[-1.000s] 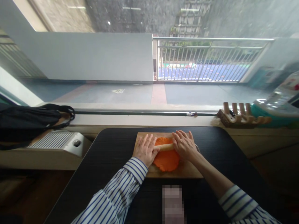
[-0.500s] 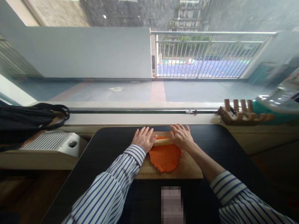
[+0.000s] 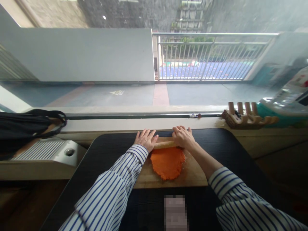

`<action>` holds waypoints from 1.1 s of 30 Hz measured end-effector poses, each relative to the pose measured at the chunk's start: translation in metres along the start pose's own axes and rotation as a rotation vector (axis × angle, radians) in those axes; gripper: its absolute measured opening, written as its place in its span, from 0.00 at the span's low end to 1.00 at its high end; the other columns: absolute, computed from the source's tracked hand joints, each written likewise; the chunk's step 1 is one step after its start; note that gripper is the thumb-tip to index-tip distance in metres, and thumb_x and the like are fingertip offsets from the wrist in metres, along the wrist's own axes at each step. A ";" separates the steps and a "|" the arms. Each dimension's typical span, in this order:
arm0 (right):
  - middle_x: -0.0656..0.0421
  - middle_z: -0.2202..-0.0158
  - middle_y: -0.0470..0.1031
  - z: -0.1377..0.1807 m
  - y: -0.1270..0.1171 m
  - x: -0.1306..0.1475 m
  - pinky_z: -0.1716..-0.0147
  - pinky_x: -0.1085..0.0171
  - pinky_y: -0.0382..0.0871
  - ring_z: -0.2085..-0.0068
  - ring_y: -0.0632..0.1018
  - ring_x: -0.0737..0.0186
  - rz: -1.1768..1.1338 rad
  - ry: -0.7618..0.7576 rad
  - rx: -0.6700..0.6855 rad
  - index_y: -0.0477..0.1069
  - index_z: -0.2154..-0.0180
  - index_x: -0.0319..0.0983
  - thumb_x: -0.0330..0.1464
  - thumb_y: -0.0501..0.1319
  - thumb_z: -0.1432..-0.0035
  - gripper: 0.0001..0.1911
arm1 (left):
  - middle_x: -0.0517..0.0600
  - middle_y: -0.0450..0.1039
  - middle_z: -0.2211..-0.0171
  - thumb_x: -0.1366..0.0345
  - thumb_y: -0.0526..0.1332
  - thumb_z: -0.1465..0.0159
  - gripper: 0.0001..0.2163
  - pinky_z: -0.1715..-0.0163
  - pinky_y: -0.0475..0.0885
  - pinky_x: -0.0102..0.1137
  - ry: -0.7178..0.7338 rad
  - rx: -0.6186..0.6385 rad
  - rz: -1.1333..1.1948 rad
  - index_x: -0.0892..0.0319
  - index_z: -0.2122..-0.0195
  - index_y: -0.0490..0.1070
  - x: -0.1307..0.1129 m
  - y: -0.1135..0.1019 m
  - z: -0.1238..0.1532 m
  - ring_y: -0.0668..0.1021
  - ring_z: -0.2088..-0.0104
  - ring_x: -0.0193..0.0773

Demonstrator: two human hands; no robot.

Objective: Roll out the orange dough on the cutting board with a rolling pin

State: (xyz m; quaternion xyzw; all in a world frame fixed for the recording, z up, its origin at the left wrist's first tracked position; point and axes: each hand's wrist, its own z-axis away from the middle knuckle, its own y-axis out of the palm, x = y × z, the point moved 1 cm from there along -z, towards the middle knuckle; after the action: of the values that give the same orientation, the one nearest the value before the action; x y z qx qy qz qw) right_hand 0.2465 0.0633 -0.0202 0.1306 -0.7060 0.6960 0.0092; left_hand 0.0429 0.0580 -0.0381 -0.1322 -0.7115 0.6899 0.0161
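Observation:
A pale wooden rolling pin [image 3: 165,145] lies across the far edge of a flat, rough-edged sheet of orange dough [image 3: 167,163]. My left hand [image 3: 146,140] lies over the pin's left end, fingers extended and slightly apart, thumb along the pin. At the right end, my right hand [image 3: 183,137] is curled over the pin. Both palms hide the pin's ends. Beneath the dough is a wooden board [image 3: 194,176], its surface smeared around the dough.
The board rests on a black table [image 3: 96,166] against a window sill [image 3: 120,124]. On the sill at right stand a wooden rack with pegs [image 3: 247,117] and a clear plastic bottle [image 3: 286,93]. A black bag [image 3: 24,128] and a white vented unit [image 3: 48,152] are at left.
The rolling pin has moved away from me to the dough's far edge, both hands with it. Orange dough that showed beyond the pin no longer shows there. The view has shifted slightly.

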 end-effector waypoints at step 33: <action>0.51 0.45 0.67 -0.007 0.006 -0.002 0.44 0.43 0.46 0.43 0.62 0.52 -0.006 0.000 -0.089 0.63 0.47 0.41 0.34 0.45 0.38 0.20 | 0.55 0.61 0.40 0.49 0.40 0.33 0.26 0.40 0.52 0.50 -0.003 -0.027 0.023 0.55 0.41 0.61 0.004 0.003 -0.016 0.60 0.39 0.47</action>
State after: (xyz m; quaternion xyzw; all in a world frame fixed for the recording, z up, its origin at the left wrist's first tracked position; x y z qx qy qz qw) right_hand 0.2462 0.0705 -0.0265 0.1321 -0.7360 0.6637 0.0172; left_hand 0.0428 0.0745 -0.0413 -0.1396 -0.7192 0.6806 0.0055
